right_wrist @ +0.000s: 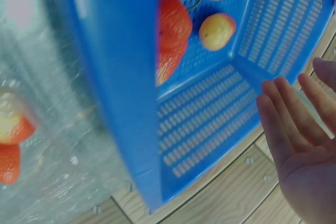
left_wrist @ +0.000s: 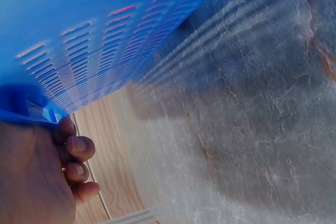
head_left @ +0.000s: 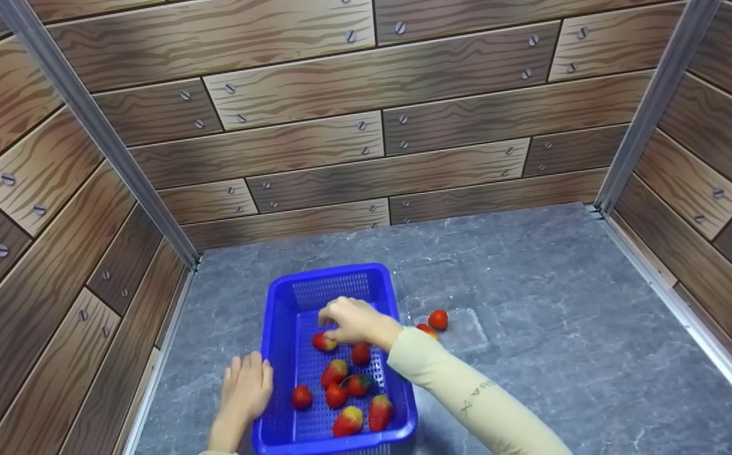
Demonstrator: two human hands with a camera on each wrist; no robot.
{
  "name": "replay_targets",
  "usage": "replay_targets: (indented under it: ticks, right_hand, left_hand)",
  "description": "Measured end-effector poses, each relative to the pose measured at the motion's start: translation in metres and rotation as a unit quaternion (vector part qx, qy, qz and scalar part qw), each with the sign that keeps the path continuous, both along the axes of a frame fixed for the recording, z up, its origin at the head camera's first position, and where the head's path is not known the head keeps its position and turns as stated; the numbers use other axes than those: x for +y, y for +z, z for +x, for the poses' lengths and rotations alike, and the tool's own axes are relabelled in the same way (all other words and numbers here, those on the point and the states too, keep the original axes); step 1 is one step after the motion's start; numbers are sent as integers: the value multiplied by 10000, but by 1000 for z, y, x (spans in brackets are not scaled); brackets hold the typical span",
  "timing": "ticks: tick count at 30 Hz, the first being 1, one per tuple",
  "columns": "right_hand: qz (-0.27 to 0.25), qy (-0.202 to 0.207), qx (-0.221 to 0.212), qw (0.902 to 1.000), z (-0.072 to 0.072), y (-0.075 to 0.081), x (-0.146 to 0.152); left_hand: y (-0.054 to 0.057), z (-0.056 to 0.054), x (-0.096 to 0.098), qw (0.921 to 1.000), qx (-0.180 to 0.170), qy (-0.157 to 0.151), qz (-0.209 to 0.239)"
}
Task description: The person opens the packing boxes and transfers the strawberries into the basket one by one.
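A blue plastic basket (head_left: 407,404) holds several red strawberries (head_left: 380,412) with yellowish tops, among small round red fruits (head_left: 301,397). My right hand (head_left: 350,319) is over the basket, close above a strawberry (head_left: 323,341) in the head view. In the right wrist view the right hand (right_wrist: 307,140) has extended fingers and an empty palm. My left hand (head_left: 246,385) rests against the basket's left rim. Seen from below in the left wrist view, the left hand (left_wrist: 37,171) has loosely bent fingers beside the rim, its thumb hidden.
Right of the basket, a clear plastic container (head_left: 473,328) holds a round red fruit (head_left: 439,320) and another red fruit (head_left: 426,330), partly behind the right sleeve. The grey marbled tabletop (head_left: 568,303) is bounded by wood-patterned walls (head_left: 315,151) with metal corner strips.
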State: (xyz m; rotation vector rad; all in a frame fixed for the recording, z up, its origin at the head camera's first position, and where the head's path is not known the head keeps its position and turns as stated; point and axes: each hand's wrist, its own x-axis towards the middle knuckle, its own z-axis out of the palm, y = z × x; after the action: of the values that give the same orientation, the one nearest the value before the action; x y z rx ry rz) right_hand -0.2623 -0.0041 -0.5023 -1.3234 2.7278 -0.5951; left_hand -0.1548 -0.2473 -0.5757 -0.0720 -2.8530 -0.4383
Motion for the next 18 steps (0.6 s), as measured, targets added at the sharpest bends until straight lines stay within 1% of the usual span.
replay_targets:
  ticks: [6, 11, 18]
  right_hand:
    - [-211, -121, 155, 9996, -13, 2, 19]
    - [-341, -268, 248, 9988, -22, 1, 36]
    - [-587, -318, 646, 9957, -32, 1, 57]
  left_hand:
    - [0, 1, 0, 9999, -81, 30, 86]
    - [-1, 0, 1, 9999, -70, 39, 141]
    - [0, 0, 0, 9996, -231, 48, 156]
